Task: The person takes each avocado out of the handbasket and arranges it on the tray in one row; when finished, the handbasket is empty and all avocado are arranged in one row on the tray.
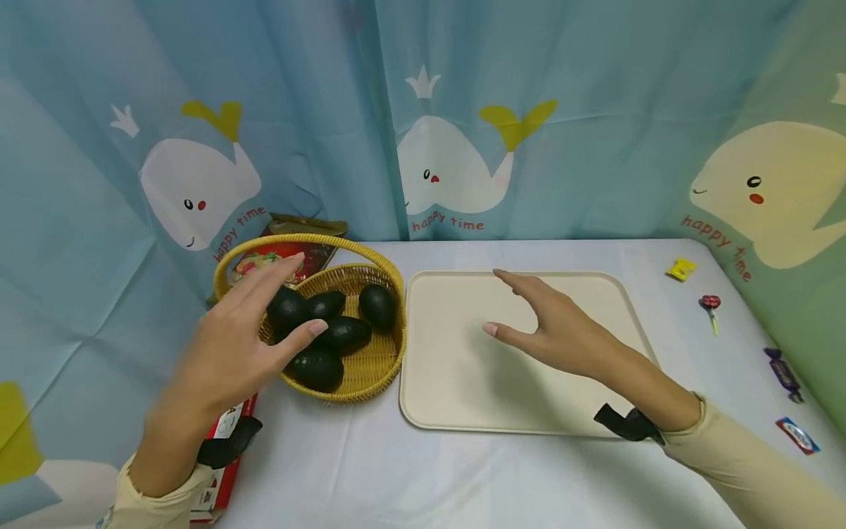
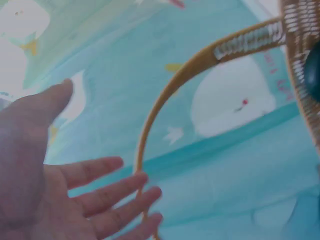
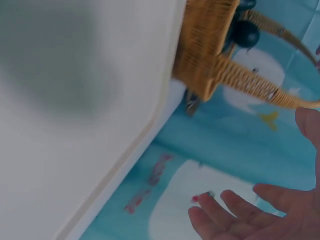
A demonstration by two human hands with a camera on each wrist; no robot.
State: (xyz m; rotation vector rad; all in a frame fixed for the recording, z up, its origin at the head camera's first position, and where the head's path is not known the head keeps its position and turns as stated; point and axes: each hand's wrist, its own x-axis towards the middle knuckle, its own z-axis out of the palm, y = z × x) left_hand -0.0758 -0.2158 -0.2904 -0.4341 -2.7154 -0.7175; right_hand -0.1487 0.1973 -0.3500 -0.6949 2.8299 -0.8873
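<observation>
A yellow wicker basket (image 1: 386, 351) with an arched handle (image 1: 311, 240) holds several dark avocados (image 1: 344, 332). My left hand (image 1: 251, 323) hovers above its left side, fingers spread and holding nothing; the left wrist view shows the handle (image 2: 165, 105) just past my fingertips (image 2: 115, 197). Right of the basket lies a cream tray (image 1: 456, 382) with nothing on it. My right hand (image 1: 535, 323) hovers over the tray's middle, fingers straight and relaxed. In the right wrist view the tray (image 3: 75, 125), the basket (image 3: 210, 45) and my fingers (image 3: 240, 212) appear.
A white-covered table (image 1: 370, 470) is backed by a blue whale-print curtain (image 1: 463, 110). A red box (image 1: 228, 448) stands at the table's left edge, a snack packet (image 1: 291, 253) behind the basket. Wrapped candies (image 1: 681, 269) and a lollipop (image 1: 711, 307) lie along the right side.
</observation>
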